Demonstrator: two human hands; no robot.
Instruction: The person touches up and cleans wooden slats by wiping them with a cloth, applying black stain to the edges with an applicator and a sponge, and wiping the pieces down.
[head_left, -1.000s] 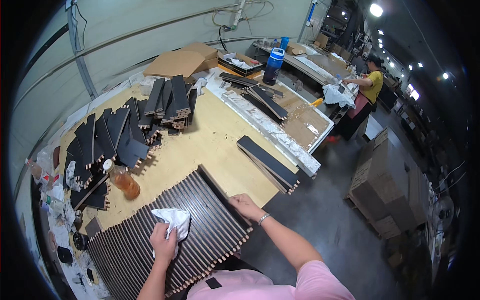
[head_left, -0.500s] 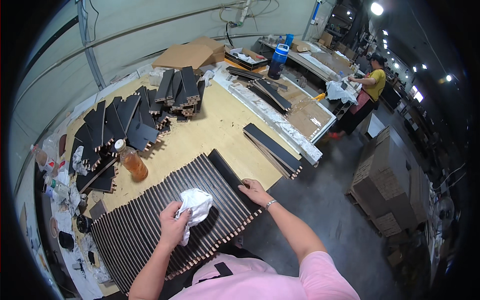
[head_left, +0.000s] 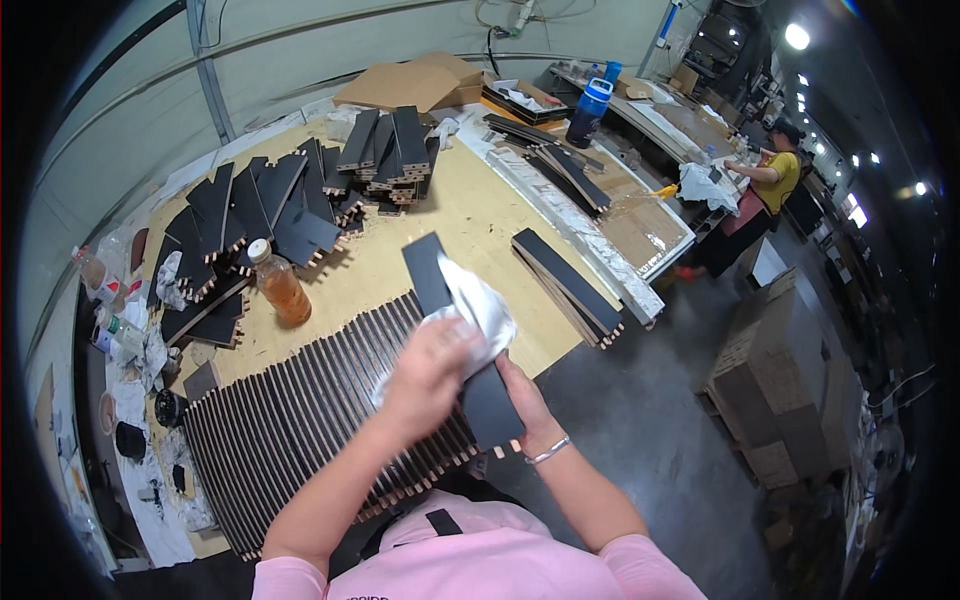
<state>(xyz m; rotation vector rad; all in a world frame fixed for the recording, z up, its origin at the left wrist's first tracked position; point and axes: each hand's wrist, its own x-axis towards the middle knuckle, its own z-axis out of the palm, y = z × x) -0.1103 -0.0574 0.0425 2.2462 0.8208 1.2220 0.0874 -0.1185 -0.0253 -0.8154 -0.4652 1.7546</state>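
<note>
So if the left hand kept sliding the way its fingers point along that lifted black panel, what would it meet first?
The left hand presses a white cloth on the black panel, pointing up and right. It would first run over the cloth, then the panel's far end; beyond lies a stack of black panels, though depth is unclear.

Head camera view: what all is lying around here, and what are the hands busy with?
Black panel: one, held up over the bench.
White cloth: one, pressed on that panel.
Row of black panels: many, edge to edge on the bench front.
Loose black panels: a heap, bench's far left.
Stacked panels: one pile, black, bench's right edge.
Bottle: one, amber liquid, upright by the heap.
Cardboard: tan, far end.
Blue bottle: one, far bench.
Co-worker: one, yellow top, far right.
Left hand: holds the cloth.
Right hand: grips the panel's near end.
</note>
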